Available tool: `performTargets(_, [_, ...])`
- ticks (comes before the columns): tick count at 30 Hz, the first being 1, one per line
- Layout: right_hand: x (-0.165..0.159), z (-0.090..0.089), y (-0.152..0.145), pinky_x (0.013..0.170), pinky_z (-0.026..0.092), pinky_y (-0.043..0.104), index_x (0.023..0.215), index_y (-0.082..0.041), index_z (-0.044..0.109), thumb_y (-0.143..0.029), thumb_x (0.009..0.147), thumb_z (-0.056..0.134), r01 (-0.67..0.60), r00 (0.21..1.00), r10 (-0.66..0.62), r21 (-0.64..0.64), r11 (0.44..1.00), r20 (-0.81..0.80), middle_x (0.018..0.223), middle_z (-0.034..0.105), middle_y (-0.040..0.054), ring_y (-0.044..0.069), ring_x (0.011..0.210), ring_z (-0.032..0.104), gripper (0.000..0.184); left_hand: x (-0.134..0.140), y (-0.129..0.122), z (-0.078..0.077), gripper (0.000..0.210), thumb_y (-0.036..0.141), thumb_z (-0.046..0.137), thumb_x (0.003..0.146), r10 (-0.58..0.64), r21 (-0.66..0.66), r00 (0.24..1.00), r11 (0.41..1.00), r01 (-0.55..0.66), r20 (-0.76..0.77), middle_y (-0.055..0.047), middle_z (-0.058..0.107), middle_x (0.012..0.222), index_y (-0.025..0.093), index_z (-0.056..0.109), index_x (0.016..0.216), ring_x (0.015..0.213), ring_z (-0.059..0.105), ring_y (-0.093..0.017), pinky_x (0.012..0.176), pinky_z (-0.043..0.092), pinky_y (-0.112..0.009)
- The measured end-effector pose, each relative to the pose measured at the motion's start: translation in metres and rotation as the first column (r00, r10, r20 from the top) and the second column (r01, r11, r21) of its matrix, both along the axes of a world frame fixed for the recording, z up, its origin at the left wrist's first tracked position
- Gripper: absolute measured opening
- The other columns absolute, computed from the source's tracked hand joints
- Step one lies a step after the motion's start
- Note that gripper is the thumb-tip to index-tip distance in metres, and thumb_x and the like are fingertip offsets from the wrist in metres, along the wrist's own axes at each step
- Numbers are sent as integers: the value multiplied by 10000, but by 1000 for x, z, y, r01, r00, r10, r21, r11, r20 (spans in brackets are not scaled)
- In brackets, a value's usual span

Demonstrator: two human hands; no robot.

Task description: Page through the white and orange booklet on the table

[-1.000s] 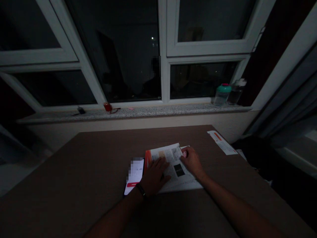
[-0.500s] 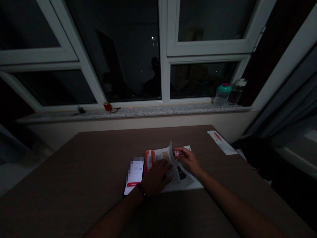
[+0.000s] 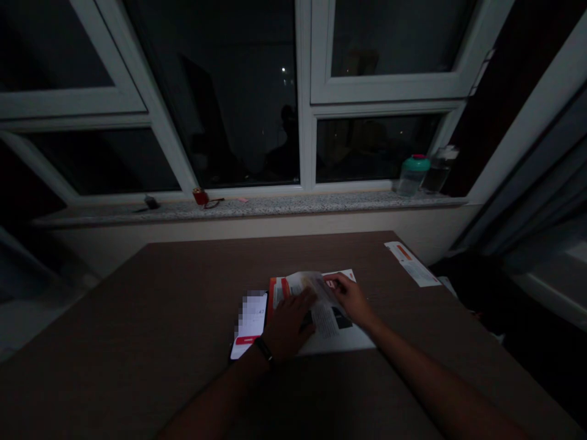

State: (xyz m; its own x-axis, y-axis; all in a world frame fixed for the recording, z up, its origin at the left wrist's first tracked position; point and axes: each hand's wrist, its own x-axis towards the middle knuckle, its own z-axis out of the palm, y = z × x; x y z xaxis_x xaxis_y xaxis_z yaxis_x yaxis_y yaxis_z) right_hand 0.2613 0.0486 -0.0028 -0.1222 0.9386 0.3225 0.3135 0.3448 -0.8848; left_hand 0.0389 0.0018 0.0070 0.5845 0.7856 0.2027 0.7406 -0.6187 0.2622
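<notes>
A printed magazine with orange-red blocks and text lies on the table, one page raised and curved, blurred by motion. My left hand, a dark band at its wrist, rests flat on the left part of the magazine with fingers outstretched. At the page's right edge, my right hand is closed with thumb and forefinger pinched on the page. Just left of the magazine lies a phone with a lit screen, part of it pixelated.
The brown table reaches up to the window wall. A paper strip lies at its right edge. On the stone windowsill stand a teal-lidded bottle, a clear bottle and a small red object.
The raised page has swung from nearly upright to a lower curve over the left side. My right hand has shifted slightly with it; my left hand stays nearly in place.
</notes>
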Motion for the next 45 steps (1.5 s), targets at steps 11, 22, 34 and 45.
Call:
performTargets(11, [19, -6, 8, 664, 479, 305, 859, -176, 687, -383, 766, 531, 246, 969, -245, -152, 957, 21, 790, 715, 56, 218, 711, 649, 275, -11, 4, 2, 542, 442, 581, 919, 148, 22, 987, 989, -147, -57, -104, 449, 1470, 221, 466, 1400, 1309, 404, -340, 1089, 322, -540])
performTargets(22, [14, -2, 2, 760, 476, 343, 897, -194, 654, -125, 637, 517, 243, 951, -241, 13, 970, 196, 877, 658, 47, 215, 794, 624, 302, -12, 7, -8, 568, 363, 552, 945, 73, 1, 996, 997, -73, -47, -114, 351, 1542, 224, 373, 1466, 1416, 294, -341, 1135, 242, -584])
performTargets(34, [8, 8, -4, 804, 477, 323, 992, -210, 678, -99, 628, 507, 27, 1000, -27, -2, 1000, 9, 980, 664, 35, 210, 912, 608, 417, -12, 10, -12, 573, 381, 550, 950, 32, 14, 999, 999, -32, -43, -103, 329, 1555, 233, 365, 1471, 1426, 276, -330, 1148, 235, -562])
performTargets(45, [1, 21, -10, 833, 503, 350, 1039, -224, 714, -243, 681, 648, -239, 929, 149, -241, 941, -340, 1006, 727, 35, 237, 949, 656, 365, -6, 6, -2, 556, 390, 572, 938, -45, 6, 999, 999, 45, 3, -122, 398, 1498, 248, 404, 1447, 1390, 339, -326, 1129, 285, -552])
